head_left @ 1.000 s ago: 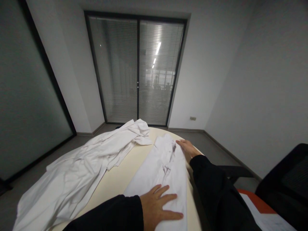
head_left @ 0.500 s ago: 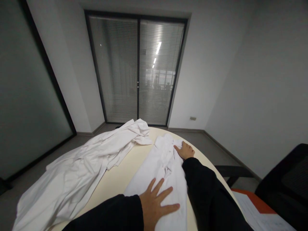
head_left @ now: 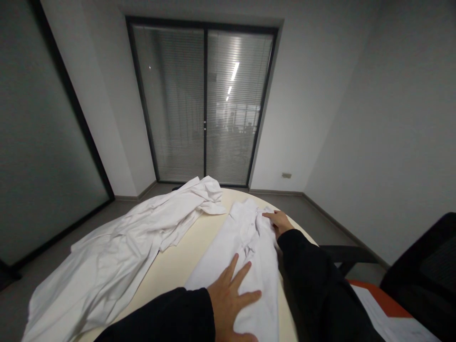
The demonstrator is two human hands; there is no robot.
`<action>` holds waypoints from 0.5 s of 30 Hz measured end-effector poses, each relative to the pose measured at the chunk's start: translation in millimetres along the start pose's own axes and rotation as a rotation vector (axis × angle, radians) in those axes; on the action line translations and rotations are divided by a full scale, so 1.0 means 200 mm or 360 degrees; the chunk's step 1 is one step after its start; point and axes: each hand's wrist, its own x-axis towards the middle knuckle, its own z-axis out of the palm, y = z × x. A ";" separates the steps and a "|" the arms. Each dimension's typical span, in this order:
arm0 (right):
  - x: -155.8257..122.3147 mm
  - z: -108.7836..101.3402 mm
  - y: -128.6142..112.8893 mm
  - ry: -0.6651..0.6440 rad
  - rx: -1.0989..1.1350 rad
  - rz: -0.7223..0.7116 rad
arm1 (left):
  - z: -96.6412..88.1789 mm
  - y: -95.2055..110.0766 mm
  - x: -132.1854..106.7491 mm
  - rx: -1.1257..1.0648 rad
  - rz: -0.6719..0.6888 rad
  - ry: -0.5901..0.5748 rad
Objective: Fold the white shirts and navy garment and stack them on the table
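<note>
A white buttoned shirt [head_left: 228,247] lies folded lengthwise on the round table, its collar end away from me and its placket rumpled in the middle. My left hand [head_left: 230,299] rests flat on the near part of this shirt, fingers spread. At the far right edge, near the collar, my right hand [head_left: 280,222] has its fingers closed on the shirt's cloth; the fingertips are partly hidden. A second white garment [head_left: 121,247] lies loosely heaped to the left, touched by neither hand.
The cream round table [head_left: 181,259] shows between the two garments. To the right stands a black chair [head_left: 423,275] with papers [head_left: 381,308] and an orange-red sheet [head_left: 388,301] on it. A glazed door with blinds [head_left: 171,109] is beyond the table.
My right hand has shifted slightly right and turned, going from fingers laid on the shirt's edge to closed on its cloth. My left hand has turned a little and stays spread on the shirt.
</note>
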 end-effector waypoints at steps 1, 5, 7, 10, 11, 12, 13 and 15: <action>-0.02 -0.01 -0.02 -0.0052 0.0059 0.0030 | -0.01 0.00 0.00 -0.0022 -0.0002 -0.0007; -0.09 -0.04 -0.15 -0.0206 0.0215 -0.0012 | -0.02 0.01 0.00 -0.0133 -0.0059 -0.0045; -0.12 -0.06 -0.22 -0.0240 0.0261 -0.0092 | -0.01 0.02 0.00 -0.0177 -0.0094 -0.0023; -0.18 -0.08 -0.31 -0.0244 0.0293 -0.0253 | 0.01 0.03 0.00 -0.0286 -0.0154 0.0109; -0.21 -0.09 -0.34 -0.0243 0.0296 -0.0342 | 0.02 0.03 0.01 -0.0358 -0.0180 0.0194; -0.24 -0.10 -0.36 -0.0245 0.0296 -0.0444 | 0.03 0.03 0.02 -0.0463 -0.0208 0.0297; -0.27 -0.10 -0.39 -0.0245 0.0296 -0.0550 | 0.03 0.02 0.03 -0.0612 -0.0254 0.0416; -0.37 -0.11 -0.43 -0.0256 0.0291 -0.0725 | 0.01 -0.02 0.06 -0.1029 -0.0433 0.0648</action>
